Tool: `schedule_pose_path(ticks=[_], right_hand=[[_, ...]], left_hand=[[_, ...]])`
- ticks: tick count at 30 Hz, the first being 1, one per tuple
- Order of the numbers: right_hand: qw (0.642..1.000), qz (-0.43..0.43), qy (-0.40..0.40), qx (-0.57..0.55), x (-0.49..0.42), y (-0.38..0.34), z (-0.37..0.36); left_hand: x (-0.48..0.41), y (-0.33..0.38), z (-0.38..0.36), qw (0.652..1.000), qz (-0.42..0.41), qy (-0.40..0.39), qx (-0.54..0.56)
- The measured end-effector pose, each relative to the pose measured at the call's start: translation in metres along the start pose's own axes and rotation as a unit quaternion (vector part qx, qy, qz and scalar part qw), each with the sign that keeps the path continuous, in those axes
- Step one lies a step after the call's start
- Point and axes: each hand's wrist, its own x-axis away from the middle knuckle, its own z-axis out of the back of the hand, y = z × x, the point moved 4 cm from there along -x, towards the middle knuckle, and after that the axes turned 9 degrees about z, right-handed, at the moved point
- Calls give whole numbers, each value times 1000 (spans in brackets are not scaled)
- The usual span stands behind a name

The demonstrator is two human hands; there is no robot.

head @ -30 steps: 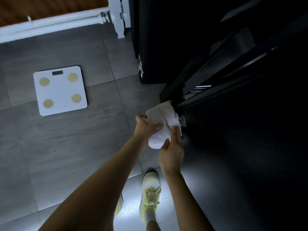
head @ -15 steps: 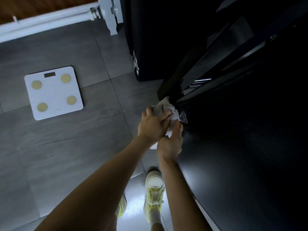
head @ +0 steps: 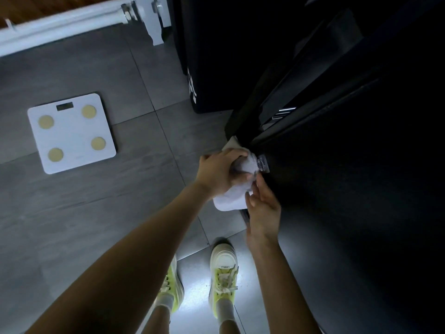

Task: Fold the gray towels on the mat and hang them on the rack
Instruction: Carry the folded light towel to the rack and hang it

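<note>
White bathroom scale (head: 71,133) lying on gray tile floor (head: 96,213), well left of hands. Left hand (head: 220,173) curling over top of pale towel (head: 232,201), gripping it against edge of dark cabinet (head: 349,213). Towel bunching between both hands, lower fold hanging below left hand. Right hand (head: 263,208), just beside left, pinching towel's lower edge between thumb and fingers. Small shiny fitting (head: 262,164) sitting just beyond right fingertips, touching towel. Dark slanted bars (head: 313,68) rising above and right of hands. Yellow-white sneakers (head: 224,273) standing below hands.

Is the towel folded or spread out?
Folded, loosely: the towel is a compact bundle gripped by the left hand, right hand pinching its edge.
</note>
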Motion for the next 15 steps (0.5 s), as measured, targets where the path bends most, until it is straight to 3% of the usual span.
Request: schedule_pose_path(ticks=[3, 8, 12, 15], right_hand=[[996, 4, 87, 15, 6, 1, 4], [997, -51, -18, 48, -3, 6, -16], [996, -77, -18, 39, -16, 9, -16], [997, -65, -25, 32, -12, 7, -14]], left_hand=[[2, 5, 1, 999, -1, 31, -29], [0, 8, -2, 997, 27, 20, -63], [-8, 9, 0, 995, 54, -43, -77], [-8, 7, 2, 985, 39, -65, -158]])
